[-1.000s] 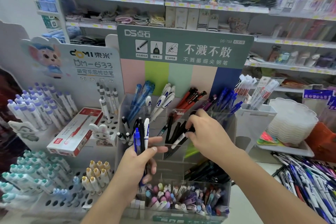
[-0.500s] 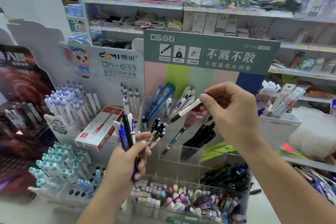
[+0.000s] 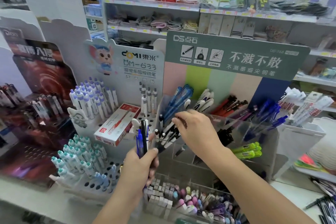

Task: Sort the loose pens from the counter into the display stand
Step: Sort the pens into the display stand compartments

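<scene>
Head view. Right hand over the front-left compartment of the clear display stand, fingers curled down onto the tops of the black-and-white pens standing there; pinching one of them or only touching, impossible to tell, fingertips hidden behind the knuckles. Long axis of those pens tilted, caps up and leaning away toward the upper right, tips down in the compartment directly beneath the grip. Left hand lower and nearer the body, just left of and below the right hand, clenched round a bundle of pens: a blue one, a black one and a white one, upright, caps pointing up past the thumb. Bundle just beside the compartment's left wall, apart from the pens inside.

Judgement: the move turns on the bundle sitting just left of and below the free grip, pens upright, so a short reach down-left for the next pen. More loose pens on the table well to the right of both hands, nearer the right one.
</scene>
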